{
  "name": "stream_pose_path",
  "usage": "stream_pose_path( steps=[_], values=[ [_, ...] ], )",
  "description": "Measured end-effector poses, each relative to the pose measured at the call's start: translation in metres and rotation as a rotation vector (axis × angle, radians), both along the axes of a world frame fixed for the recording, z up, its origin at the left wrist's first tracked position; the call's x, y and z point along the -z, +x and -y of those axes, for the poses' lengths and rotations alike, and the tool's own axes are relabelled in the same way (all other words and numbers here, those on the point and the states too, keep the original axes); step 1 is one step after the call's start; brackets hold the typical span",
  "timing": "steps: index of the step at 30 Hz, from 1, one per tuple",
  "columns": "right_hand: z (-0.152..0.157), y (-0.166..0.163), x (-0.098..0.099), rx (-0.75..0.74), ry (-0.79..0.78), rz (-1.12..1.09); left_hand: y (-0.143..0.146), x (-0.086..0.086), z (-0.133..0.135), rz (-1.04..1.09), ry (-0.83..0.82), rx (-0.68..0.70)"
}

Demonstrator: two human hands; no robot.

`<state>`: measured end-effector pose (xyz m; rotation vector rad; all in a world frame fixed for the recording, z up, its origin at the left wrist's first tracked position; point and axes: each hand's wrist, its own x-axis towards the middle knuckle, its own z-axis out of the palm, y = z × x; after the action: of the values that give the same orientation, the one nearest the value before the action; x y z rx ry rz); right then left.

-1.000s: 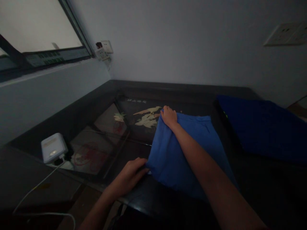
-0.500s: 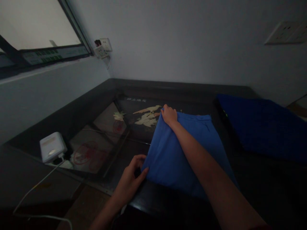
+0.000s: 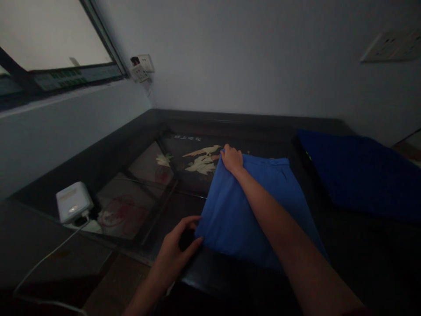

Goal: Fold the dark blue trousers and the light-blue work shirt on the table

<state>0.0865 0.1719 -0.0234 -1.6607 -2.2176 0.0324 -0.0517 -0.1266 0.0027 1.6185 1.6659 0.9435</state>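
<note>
A light-blue folded garment [image 3: 237, 219] with a waistband along its far edge lies on the dark table. At its far left corner, my right hand [image 3: 232, 158] has its fingers curled round the fabric. The right forearm crosses over the garment and covers part of it. My left hand [image 3: 177, 243] is by the near left corner, thumb and fingers apart with the cloth's edge between them. The fingertips are at the edge; whether they touch it I cannot tell.
The dark glossy table [image 3: 250, 117] has a bird-and-flower picture on its top. Darker blue folded cloth [image 3: 365, 175] lies at the right. A white box-shaped device [image 3: 74, 202] with a white cable [image 3: 49, 254] sits at the left edge. Wall sockets [image 3: 143, 66] are behind.
My left thumb and fingers have spread slightly and drawn back a little from the garment's near left corner. The right hand stays where it was.
</note>
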Motion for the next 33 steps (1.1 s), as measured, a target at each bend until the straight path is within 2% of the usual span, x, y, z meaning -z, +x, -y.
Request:
stream_pose_path(
  steps=[9, 15, 21, 23, 29, 31, 33],
  values=[
    [0.000, 0.001, -0.001, -0.001, 0.000, -0.003, 0.013, 0.010, -0.005, -0.092, 0.010, -0.148],
    [0.000, 0.001, -0.001, -0.005, 0.002, -0.007, 0.014, 0.013, -0.010, -0.279, 0.069, -0.118],
    [-0.002, 0.001, 0.000, -0.005, -0.011, -0.004, 0.004, 0.019, -0.007, -0.435, 0.070, -0.030],
    [-0.001, 0.001, 0.000, -0.008, -0.009, -0.003, 0.003, 0.016, -0.006, -0.461, 0.121, 0.013],
    [0.001, 0.001, -0.001, -0.005, -0.002, 0.008, 0.014, -0.012, -0.025, -0.476, 0.312, 0.301],
    [0.001, 0.001, -0.001, -0.007, -0.006, 0.008, 0.022, -0.014, -0.036, -0.541, 0.309, 0.385],
    [0.000, 0.001, -0.001, -0.010, -0.008, 0.009, 0.029, -0.007, -0.045, -0.631, 0.284, 0.423]
  ],
)
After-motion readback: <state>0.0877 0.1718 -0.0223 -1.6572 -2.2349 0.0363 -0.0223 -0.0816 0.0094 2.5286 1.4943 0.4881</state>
